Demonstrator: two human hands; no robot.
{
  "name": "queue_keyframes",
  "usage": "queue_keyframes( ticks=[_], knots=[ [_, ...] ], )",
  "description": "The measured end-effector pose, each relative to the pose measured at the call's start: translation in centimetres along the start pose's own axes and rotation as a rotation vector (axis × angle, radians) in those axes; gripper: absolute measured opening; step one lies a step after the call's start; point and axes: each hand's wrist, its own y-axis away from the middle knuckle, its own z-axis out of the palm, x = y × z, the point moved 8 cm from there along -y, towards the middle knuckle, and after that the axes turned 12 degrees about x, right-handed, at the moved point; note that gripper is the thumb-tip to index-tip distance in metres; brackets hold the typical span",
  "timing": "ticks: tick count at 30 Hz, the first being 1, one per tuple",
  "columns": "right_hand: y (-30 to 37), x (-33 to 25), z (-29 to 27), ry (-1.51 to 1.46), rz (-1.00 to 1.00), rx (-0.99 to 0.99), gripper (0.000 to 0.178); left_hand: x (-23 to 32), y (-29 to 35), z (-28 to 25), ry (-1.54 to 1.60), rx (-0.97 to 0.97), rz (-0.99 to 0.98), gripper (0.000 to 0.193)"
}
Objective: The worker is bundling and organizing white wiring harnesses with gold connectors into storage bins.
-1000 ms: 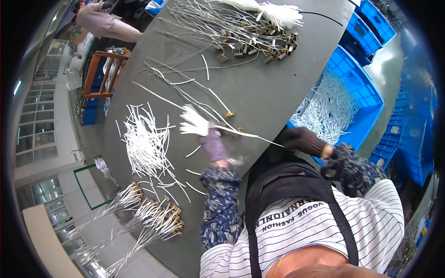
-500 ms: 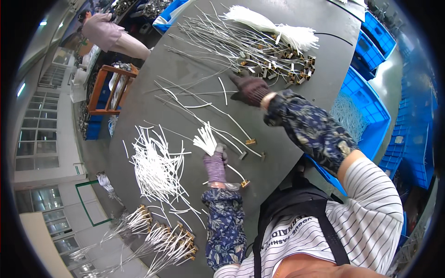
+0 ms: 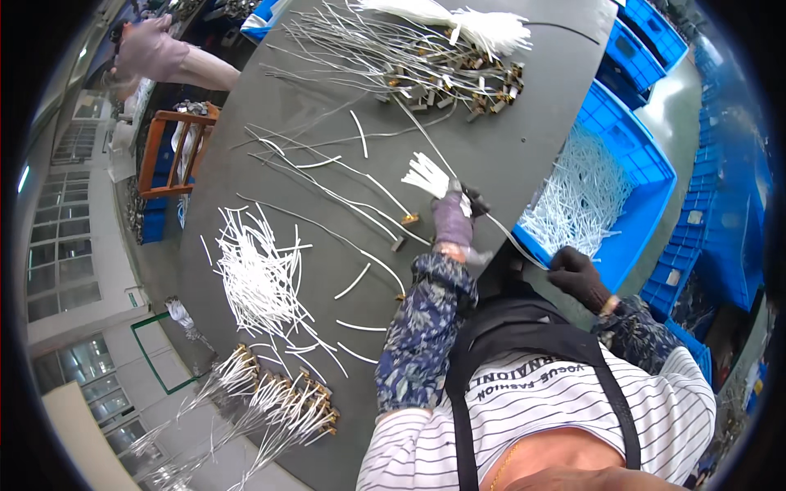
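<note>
My left hand [image 3: 456,221], in a purple glove, is closed round a bundle of short white tubes [image 3: 426,173] that fan out beyond its fingers. A thin pale wire [image 3: 514,241] runs from near the far heap past the fingertips of this hand. At the table's right edge my dark-gloved right hand [image 3: 575,275] grips that wire's near end. Several loose wires [image 3: 356,196] with small metal end pieces lie left of my left hand. Further left is a loose pile of white tubes [image 3: 260,270].
A heap of wires with metal ends [image 3: 458,74] and a white tube bundle [image 3: 491,31] cover the far table. Wired pieces [image 3: 286,405] sit at the near left edge. Right of the table stands a blue crate [image 3: 651,180] of pale strands. Another person [image 3: 155,57] is at far left.
My left hand has moved right and farther away with the white tubes. My right hand has come back from the far heap to the table's right edge, drawing a wire with it.
</note>
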Motion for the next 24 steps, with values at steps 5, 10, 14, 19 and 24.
queue_keyframes(
  ticks=[5, 10, 14, 19, 24],
  knots=[
    [4.5, 11.9, -8.5, 0.173, 0.316, 0.049, 0.017, 6.3, 0.0, 0.7, 0.29, -0.14, 0.284, 0.03],
    [5.1, 14.2, -9.9, 0.182, 0.355, 0.055, 0.013, 15.2, 1.4, -2.9, 0.309, 0.035, 0.548, 0.017],
    [3.8, 13.3, -9.7, 0.093, 0.297, 0.023, 0.012, 18.3, 2.2, -3.9, 0.324, 0.051, 0.598, 0.017],
    [5.0, 14.3, -12.1, 0.228, 0.364, -0.008, 0.011, 18.0, 2.1, -4.0, 0.355, 0.098, 0.535, 0.018],
    [5.8, 15.0, -13.6, 0.225, 0.379, 0.04, 0.011, 17.1, 2.2, -3.9, 0.342, 0.159, 0.526, 0.021]
  ],
)
